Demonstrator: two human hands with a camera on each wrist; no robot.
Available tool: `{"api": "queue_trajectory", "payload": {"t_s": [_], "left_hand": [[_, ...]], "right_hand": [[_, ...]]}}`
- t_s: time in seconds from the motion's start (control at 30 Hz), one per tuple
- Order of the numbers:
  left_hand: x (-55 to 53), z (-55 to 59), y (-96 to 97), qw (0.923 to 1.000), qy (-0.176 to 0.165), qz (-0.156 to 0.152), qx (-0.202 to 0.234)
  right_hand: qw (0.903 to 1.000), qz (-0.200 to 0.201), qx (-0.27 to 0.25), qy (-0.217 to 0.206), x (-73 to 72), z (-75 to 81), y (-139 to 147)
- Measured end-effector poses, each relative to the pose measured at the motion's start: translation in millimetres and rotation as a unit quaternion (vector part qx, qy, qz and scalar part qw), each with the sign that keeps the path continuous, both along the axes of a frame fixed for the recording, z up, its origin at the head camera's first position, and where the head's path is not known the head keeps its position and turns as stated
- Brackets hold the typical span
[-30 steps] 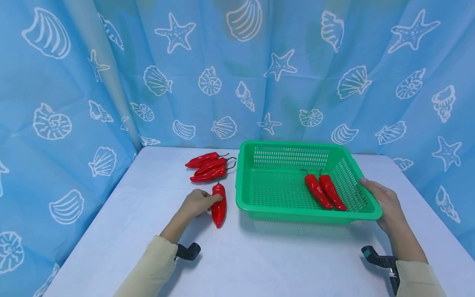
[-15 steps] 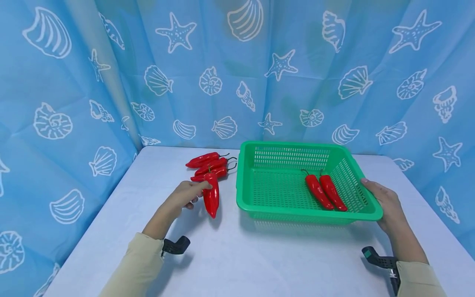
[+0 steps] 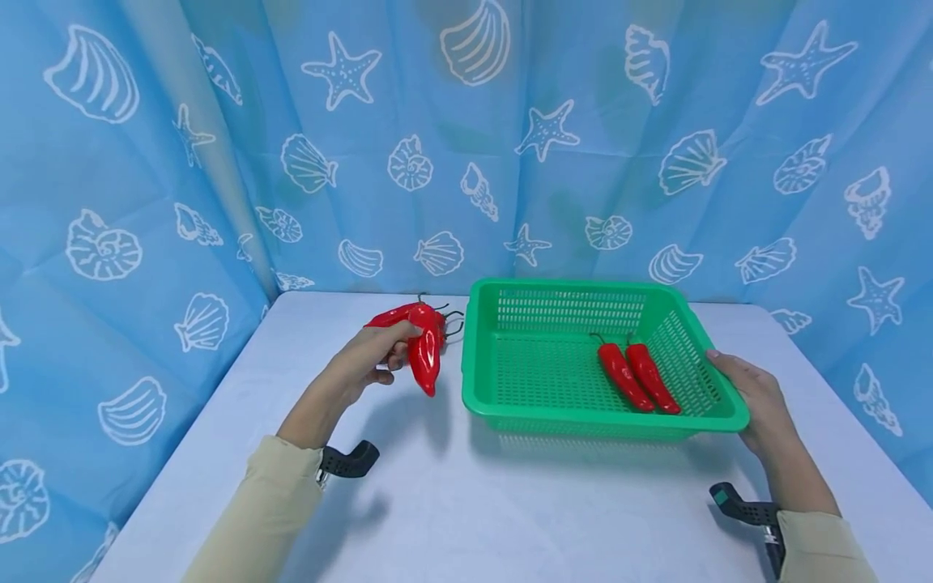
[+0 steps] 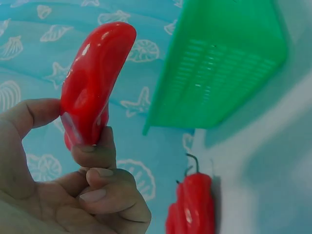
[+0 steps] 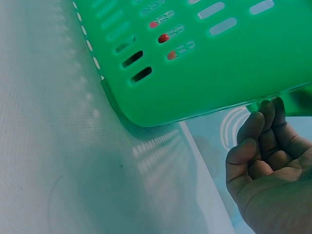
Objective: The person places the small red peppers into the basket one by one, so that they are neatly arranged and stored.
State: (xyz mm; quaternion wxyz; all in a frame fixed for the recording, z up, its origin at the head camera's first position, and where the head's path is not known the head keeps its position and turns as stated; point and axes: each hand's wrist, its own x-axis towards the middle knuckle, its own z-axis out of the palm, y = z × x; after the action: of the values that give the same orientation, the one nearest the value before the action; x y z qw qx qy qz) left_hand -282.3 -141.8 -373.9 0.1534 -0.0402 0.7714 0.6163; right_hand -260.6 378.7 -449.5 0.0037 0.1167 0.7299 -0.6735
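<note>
My left hand (image 3: pixel 370 356) pinches a red chili pepper (image 3: pixel 425 352) between thumb and fingers, raised over the white table. In the left wrist view, the same chili pepper (image 4: pixel 95 83) stands nearly upright, its narrow end at the top. Behind it lie more red chili peppers (image 3: pixel 389 316), partly hidden by the hand and the held one. A green plastic basket (image 3: pixel 543 368) sits right of them, with two red chili peppers (image 3: pixel 637 376) on its floor. At the basket's right side, my right hand (image 3: pixel 760 397) grips the rim, fingers curled at its edge in the right wrist view.
The white tabletop (image 3: pixel 525 510) stretches in front of the basket. A blue curtain (image 3: pixel 466 146) with white shells and starfish hangs behind the table and along its left side. A black wrist mount (image 3: pixel 350 460) sits on the left forearm, another (image 3: pixel 743 510) on the right.
My left hand has lifted the chili pepper off the table and moved it away from me, now in front of the chili pepper pile. The right hand and basket stay put.
</note>
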Motion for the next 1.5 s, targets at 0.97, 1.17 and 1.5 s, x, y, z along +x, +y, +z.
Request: {"api": "queue_trajectory", "payload": {"t_s": [0.97,1.17,1.5], "left_hand": [[-20.5,47.2,93.1,0.9969,0.026,-0.065,0.037],[-28.2,47.2,115.3,0.9966,0.027,-0.073,0.027],[-38.3,40.5,151.4,0.9959,0.023,-0.085,0.021]], "right_hand": [[0.9968,0.006,0.08,0.003,-0.7,-0.5,1],[0.9959,0.01,0.089,0.005,-0.3,-1.1,2],[0.9967,0.006,0.081,0.009,2.6,0.8,1]]}}
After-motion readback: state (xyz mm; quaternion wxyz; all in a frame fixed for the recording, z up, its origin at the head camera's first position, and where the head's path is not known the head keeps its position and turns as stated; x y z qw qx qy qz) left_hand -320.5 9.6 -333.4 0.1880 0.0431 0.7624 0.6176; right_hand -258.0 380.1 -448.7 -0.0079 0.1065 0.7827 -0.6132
